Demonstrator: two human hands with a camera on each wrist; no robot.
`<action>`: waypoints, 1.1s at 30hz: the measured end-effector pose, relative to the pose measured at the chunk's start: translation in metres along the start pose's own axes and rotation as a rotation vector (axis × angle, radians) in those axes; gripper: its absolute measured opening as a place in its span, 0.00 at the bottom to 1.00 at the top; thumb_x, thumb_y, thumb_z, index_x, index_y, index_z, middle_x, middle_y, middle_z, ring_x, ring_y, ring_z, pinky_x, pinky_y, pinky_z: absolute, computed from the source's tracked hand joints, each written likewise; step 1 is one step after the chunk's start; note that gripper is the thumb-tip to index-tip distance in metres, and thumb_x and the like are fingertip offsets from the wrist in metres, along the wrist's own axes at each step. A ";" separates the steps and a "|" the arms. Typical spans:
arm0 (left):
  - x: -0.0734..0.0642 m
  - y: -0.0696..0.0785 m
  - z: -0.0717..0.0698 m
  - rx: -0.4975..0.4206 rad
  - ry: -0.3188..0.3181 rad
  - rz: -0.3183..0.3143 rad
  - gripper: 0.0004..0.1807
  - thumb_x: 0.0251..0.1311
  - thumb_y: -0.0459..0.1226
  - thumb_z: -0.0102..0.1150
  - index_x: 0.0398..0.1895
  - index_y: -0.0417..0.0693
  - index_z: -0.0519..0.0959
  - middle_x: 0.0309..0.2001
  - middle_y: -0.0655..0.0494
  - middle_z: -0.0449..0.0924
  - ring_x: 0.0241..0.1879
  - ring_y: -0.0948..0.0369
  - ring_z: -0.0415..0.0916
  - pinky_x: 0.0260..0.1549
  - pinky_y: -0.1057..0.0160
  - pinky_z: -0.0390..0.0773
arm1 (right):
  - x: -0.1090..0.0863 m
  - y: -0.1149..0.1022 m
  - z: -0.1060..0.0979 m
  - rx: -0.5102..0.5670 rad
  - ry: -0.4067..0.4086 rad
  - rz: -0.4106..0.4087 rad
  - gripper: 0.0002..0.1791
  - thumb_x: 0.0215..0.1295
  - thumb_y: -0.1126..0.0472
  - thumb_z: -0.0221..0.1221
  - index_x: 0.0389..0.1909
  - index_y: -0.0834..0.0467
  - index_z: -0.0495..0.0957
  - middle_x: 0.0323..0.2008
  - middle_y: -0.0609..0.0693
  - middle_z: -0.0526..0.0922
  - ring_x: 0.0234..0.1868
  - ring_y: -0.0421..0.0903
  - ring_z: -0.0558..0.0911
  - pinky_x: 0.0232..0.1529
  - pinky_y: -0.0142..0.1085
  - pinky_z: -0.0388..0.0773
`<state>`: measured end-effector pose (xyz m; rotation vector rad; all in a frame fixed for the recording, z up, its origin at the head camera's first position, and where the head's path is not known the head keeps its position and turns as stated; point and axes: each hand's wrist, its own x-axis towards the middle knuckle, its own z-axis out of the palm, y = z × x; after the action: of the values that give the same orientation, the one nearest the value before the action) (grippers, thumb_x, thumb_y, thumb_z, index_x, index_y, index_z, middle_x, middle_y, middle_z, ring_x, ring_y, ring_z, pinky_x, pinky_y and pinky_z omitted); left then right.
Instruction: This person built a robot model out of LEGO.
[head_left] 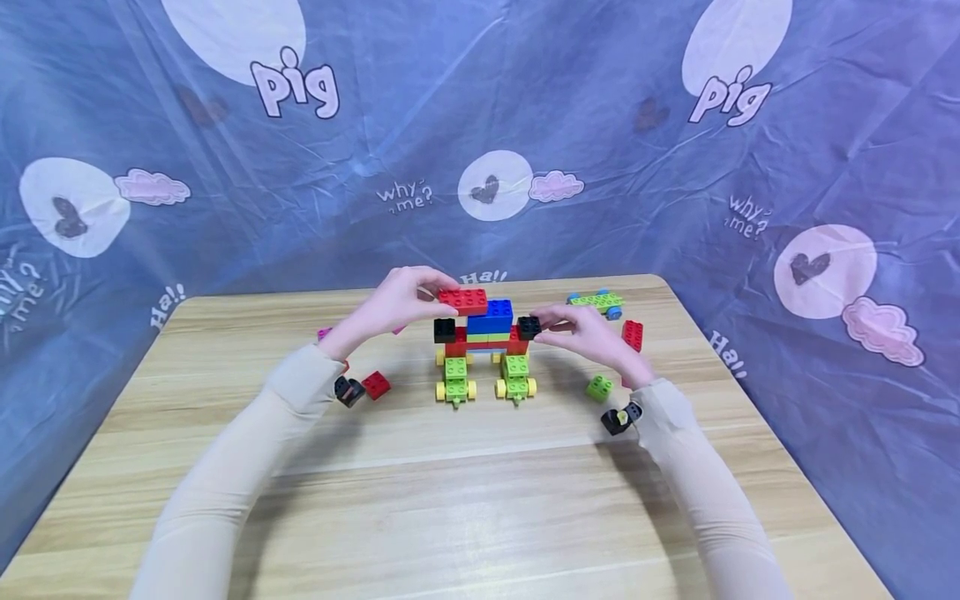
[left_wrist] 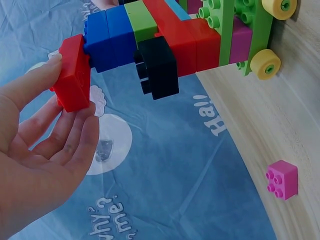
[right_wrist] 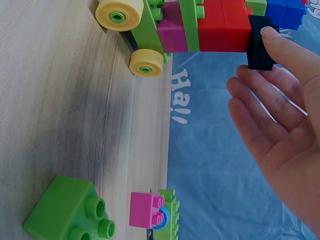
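Observation:
In the head view my left hand (head_left: pixel 405 293) pinches a long red brick (head_left: pixel 462 301) between thumb and fingers. That brick sits at the left part of the stacked blue bricks (head_left: pixel 490 317), overhanging them to the left. My right hand (head_left: pixel 583 330) pinches a black brick (head_left: pixel 528 327) at the right side of the build, thumb on one face and fingertips below in the right wrist view. Another black brick (left_wrist: pixel 158 68) sticks out on the left side. Under the blue lie a light green layer and red bricks (left_wrist: pixel 182 42), over two green wheeled bases (head_left: pixel 456 385) with yellow wheels.
Loose on the wooden table (head_left: pixel 450 500) are a red brick (head_left: pixel 377 385) at left, a green brick (head_left: pixel 599 387) and a red brick (head_left: pixel 632 335) at right. A green base with blue wheels (head_left: pixel 597 302) stands at the back right. A pink brick (left_wrist: pixel 282 180) lies behind the left forearm.

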<state>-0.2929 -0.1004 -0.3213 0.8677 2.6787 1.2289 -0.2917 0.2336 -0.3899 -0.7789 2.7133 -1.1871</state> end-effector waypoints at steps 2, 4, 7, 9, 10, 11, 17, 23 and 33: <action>0.001 0.000 0.001 0.005 -0.005 0.006 0.22 0.57 0.39 0.71 0.55 0.44 0.82 0.53 0.47 0.84 0.48 0.54 0.82 0.54 0.54 0.84 | 0.000 0.001 0.000 0.008 0.004 -0.008 0.25 0.63 0.57 0.66 0.60 0.60 0.78 0.56 0.61 0.83 0.55 0.56 0.83 0.58 0.51 0.81; 0.001 0.001 0.002 0.012 -0.009 0.010 0.21 0.57 0.39 0.71 0.55 0.45 0.83 0.53 0.47 0.84 0.48 0.53 0.83 0.53 0.54 0.84 | 0.000 0.002 0.001 0.011 0.007 -0.014 0.24 0.63 0.58 0.66 0.60 0.61 0.78 0.55 0.61 0.83 0.55 0.56 0.83 0.59 0.51 0.81; 0.002 0.000 0.004 0.020 -0.011 0.020 0.21 0.57 0.39 0.71 0.54 0.44 0.83 0.53 0.47 0.84 0.48 0.53 0.82 0.53 0.54 0.84 | 0.000 0.002 0.001 0.014 0.008 -0.017 0.24 0.63 0.59 0.66 0.59 0.62 0.78 0.55 0.62 0.83 0.55 0.57 0.83 0.59 0.51 0.81; 0.003 0.000 0.005 0.027 -0.010 0.028 0.21 0.57 0.38 0.71 0.54 0.44 0.83 0.52 0.47 0.85 0.47 0.54 0.82 0.53 0.54 0.84 | 0.000 0.001 0.001 0.015 0.007 -0.017 0.24 0.63 0.59 0.67 0.59 0.61 0.78 0.55 0.61 0.84 0.55 0.56 0.83 0.59 0.50 0.81; 0.003 0.000 0.005 0.031 -0.011 0.033 0.21 0.57 0.38 0.71 0.53 0.43 0.83 0.52 0.47 0.85 0.47 0.54 0.82 0.53 0.54 0.84 | 0.000 0.001 0.001 0.015 0.007 -0.019 0.24 0.63 0.59 0.66 0.59 0.61 0.78 0.55 0.61 0.83 0.55 0.56 0.83 0.59 0.51 0.81; 0.004 0.000 0.005 0.035 -0.010 0.037 0.20 0.57 0.38 0.71 0.53 0.43 0.83 0.52 0.47 0.85 0.47 0.54 0.81 0.54 0.54 0.84 | 0.000 0.000 0.001 0.015 0.007 -0.020 0.24 0.63 0.58 0.67 0.59 0.61 0.78 0.55 0.61 0.83 0.55 0.56 0.83 0.59 0.51 0.81; 0.006 0.004 0.005 0.074 -0.012 0.031 0.20 0.57 0.38 0.70 0.53 0.43 0.83 0.52 0.46 0.85 0.46 0.54 0.80 0.54 0.53 0.84 | 0.000 0.001 0.001 0.010 0.007 -0.027 0.24 0.63 0.58 0.66 0.59 0.61 0.78 0.55 0.61 0.83 0.55 0.57 0.83 0.59 0.51 0.80; 0.008 0.008 0.006 0.109 -0.007 0.004 0.20 0.56 0.39 0.70 0.53 0.45 0.84 0.51 0.47 0.85 0.43 0.54 0.79 0.52 0.54 0.83 | 0.001 0.001 0.000 0.004 0.012 -0.023 0.24 0.63 0.57 0.67 0.58 0.60 0.79 0.54 0.60 0.84 0.54 0.55 0.83 0.58 0.51 0.81; 0.010 0.004 0.007 0.101 -0.006 -0.014 0.20 0.56 0.39 0.71 0.53 0.46 0.84 0.46 0.48 0.87 0.33 0.58 0.76 0.38 0.64 0.79 | 0.001 0.001 0.001 0.008 0.013 -0.022 0.23 0.63 0.59 0.67 0.58 0.62 0.79 0.54 0.61 0.84 0.54 0.56 0.83 0.58 0.51 0.81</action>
<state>-0.2977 -0.0881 -0.3218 0.8611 2.7585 1.0949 -0.2931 0.2331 -0.3913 -0.8050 2.7150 -1.2109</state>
